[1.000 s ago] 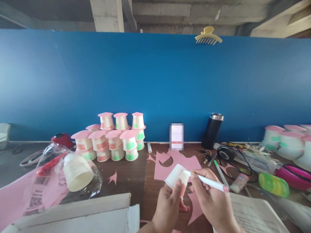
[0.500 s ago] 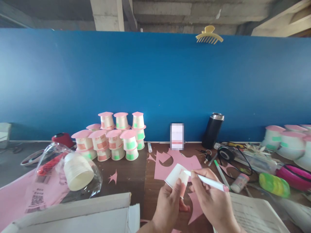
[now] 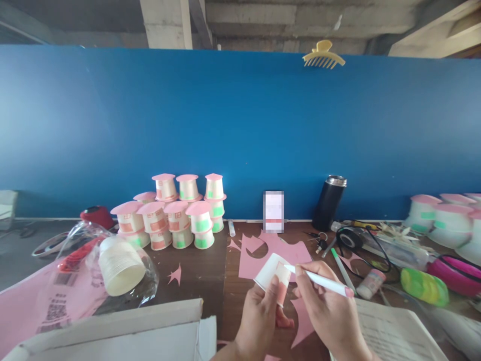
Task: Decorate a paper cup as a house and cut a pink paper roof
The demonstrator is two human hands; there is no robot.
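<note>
My left hand is closed around a white paper cup with a pink patch on its side, held tilted above the table. My right hand grips a white marker with a pink cap, its tip touching the pink patch on the cup. Below the hands lie cut pink paper sheets.
A stack of finished cup houses with pink roofs stands at the back left. A bag of plain cups lies left, a cardboard box in front. A black flask, tape roll, glue stick and more cups are at right.
The cup has turned slightly in my left hand, showing more of the pink patch. The marker and right hand have hardly moved.
</note>
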